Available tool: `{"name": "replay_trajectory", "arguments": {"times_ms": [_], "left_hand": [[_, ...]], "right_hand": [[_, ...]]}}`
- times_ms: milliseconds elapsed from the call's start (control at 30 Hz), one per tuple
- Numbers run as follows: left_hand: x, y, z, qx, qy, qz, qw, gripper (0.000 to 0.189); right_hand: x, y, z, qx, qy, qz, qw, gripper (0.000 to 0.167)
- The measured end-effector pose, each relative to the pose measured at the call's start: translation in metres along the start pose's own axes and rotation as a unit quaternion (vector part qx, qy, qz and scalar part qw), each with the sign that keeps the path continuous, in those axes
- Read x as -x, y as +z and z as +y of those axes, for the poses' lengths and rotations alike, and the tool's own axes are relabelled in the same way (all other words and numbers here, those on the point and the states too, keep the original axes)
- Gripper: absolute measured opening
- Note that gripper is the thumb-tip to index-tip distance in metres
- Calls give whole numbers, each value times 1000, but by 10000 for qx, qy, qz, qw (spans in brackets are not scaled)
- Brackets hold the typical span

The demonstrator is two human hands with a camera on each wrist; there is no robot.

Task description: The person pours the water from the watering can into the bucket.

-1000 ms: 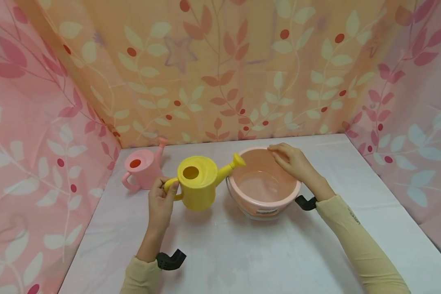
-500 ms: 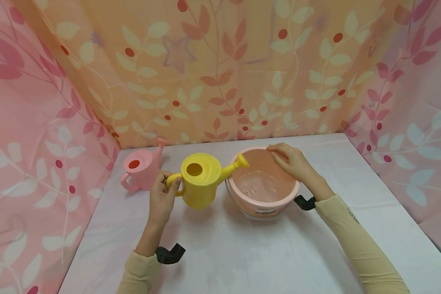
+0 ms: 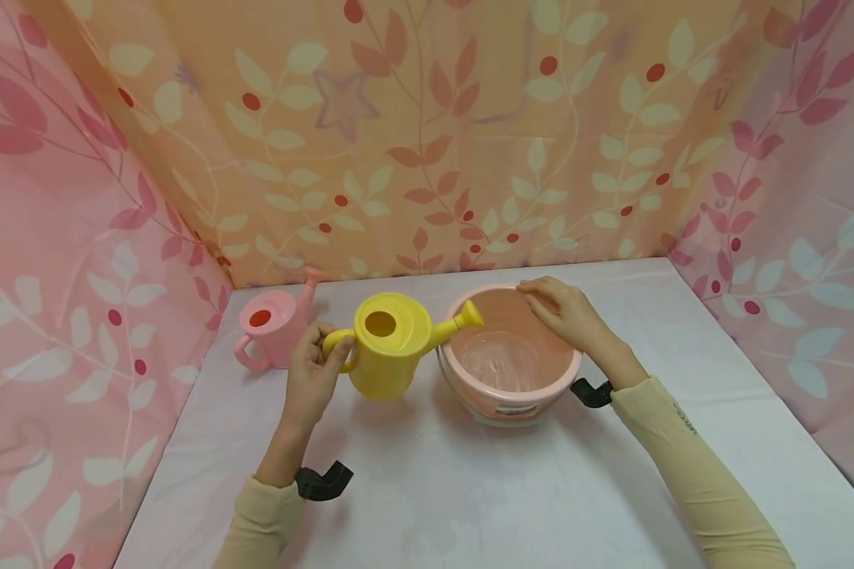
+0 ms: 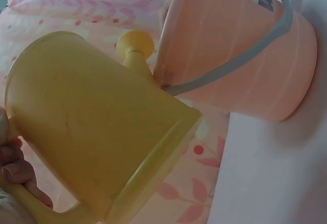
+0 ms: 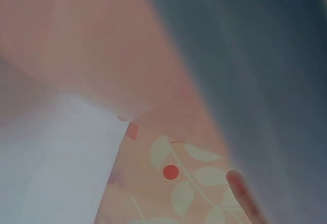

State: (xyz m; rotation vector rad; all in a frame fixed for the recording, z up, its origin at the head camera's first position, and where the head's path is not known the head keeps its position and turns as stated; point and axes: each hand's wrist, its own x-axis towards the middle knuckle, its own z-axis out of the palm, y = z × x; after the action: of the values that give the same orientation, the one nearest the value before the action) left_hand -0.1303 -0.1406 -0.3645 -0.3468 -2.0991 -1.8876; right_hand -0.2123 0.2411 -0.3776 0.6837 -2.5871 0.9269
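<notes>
My left hand (image 3: 311, 379) grips the handle of a yellow watering can (image 3: 391, 348), held off the table and tilted to the right. Its spout's sprinkler head reaches over the left rim of a pale pink bucket (image 3: 462, 387). Ripples disturb clear water (image 3: 505, 363) at the bottom of the bucket. My right hand (image 3: 565, 312) holds the bucket's right back rim, thumb on the inner side. In the left wrist view, curled fingers (image 4: 18, 170) wrap the yellow handle. One fingertip (image 5: 242, 193) shows beside the blurred bucket in the right wrist view.
A pink watering can (image 3: 277, 328) stands upright at the back left, behind my left hand. A grey bail handle (image 4: 245, 55) hangs along the bucket's side. Patterned curtains (image 3: 427, 158) enclose the white table (image 3: 427, 490) at the back and both sides.
The yellow watering can has risen slightly and tilted more, its spout moving a little right over the bucket. Ripples have appeared in the water. My right hand and the bucket have stayed almost still.
</notes>
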Motion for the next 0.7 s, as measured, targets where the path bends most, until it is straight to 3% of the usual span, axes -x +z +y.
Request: {"name": "replay_trajectory", "arguments": {"times_ms": [167, 333, 700], "left_hand": [[-1, 3, 22, -94, 11, -80, 9999, 15], [-3, 4, 29, -177, 54, -181, 9997, 15], [-11, -3, 7, -149, -1, -295, 9995, 17]], "right_hand": [[0, 0, 0, 35, 49, -7, 10000, 25], [0, 0, 0, 27, 115, -13, 9999, 25], [0, 1, 0, -16, 134, -1, 9999, 26]]}}
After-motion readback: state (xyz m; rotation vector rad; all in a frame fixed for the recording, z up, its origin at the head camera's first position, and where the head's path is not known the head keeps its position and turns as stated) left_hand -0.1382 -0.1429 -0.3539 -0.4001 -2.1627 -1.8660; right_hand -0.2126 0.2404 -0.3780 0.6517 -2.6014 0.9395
